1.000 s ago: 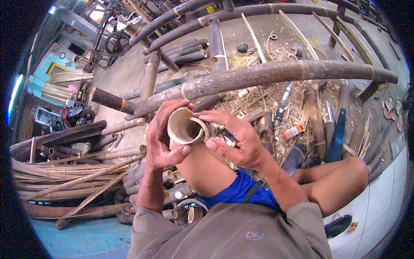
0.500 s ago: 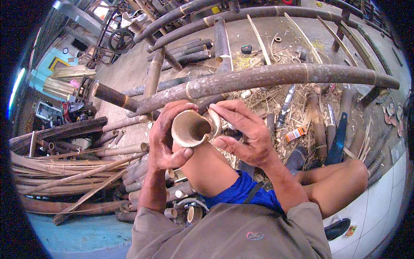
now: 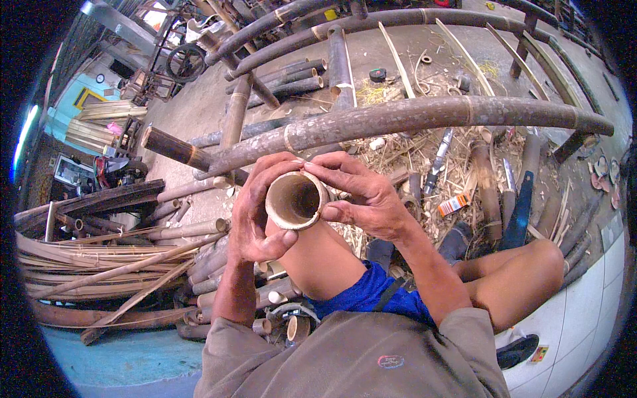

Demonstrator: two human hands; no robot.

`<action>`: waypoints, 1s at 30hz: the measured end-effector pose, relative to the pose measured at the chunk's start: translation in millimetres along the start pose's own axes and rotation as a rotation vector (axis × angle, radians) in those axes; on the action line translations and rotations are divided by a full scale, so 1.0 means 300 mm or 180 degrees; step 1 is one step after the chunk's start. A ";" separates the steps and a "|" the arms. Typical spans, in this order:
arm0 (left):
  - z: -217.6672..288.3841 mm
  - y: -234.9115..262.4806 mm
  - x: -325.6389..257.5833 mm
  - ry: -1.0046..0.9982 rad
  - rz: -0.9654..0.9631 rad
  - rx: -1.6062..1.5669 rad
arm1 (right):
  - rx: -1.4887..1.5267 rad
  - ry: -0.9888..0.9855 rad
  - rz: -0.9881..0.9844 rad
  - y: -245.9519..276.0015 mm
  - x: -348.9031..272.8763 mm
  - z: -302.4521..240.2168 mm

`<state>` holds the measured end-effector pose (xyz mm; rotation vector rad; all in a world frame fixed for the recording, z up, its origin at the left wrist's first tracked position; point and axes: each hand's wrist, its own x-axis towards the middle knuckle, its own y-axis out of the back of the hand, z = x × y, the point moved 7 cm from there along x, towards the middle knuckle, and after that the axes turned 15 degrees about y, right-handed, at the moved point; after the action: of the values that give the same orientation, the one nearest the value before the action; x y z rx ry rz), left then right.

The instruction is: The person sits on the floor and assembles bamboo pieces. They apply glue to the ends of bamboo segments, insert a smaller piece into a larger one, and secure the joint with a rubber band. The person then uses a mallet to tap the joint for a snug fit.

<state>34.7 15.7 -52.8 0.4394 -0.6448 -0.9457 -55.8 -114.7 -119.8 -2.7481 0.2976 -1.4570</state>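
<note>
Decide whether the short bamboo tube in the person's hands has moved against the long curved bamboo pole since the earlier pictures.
No real shift: the bamboo tube sits just below the curved bamboo pole, as before, gripped by the left hand and right hand.

Long dark bamboo pole [image 3: 411, 119], split strips [image 3: 86, 278]

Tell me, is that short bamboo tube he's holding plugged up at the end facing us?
No, the bamboo tube gripped by the left hand and right hand shows an open, hollow mouth with a dark inside.
</note>
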 end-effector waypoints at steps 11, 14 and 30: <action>-0.003 0.005 -0.012 0.0129 0.0096 -0.0076 | 0.0157 -0.0188 0.0390 -0.034 -0.015 0.013; -0.011 -0.006 -0.003 0.0047 0.0051 -0.0084 | -0.0080 -0.0154 0.0276 -0.014 -0.018 0.021; -0.026 -0.026 -0.014 0.0457 0.0330 -0.0033 | -0.1778 -0.0128 0.0097 -0.002 -0.004 -0.105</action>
<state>33.5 15.8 -64.5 0.4561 -0.5271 -0.8110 -82.2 -111.4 -102.9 -3.1568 0.8607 -1.4923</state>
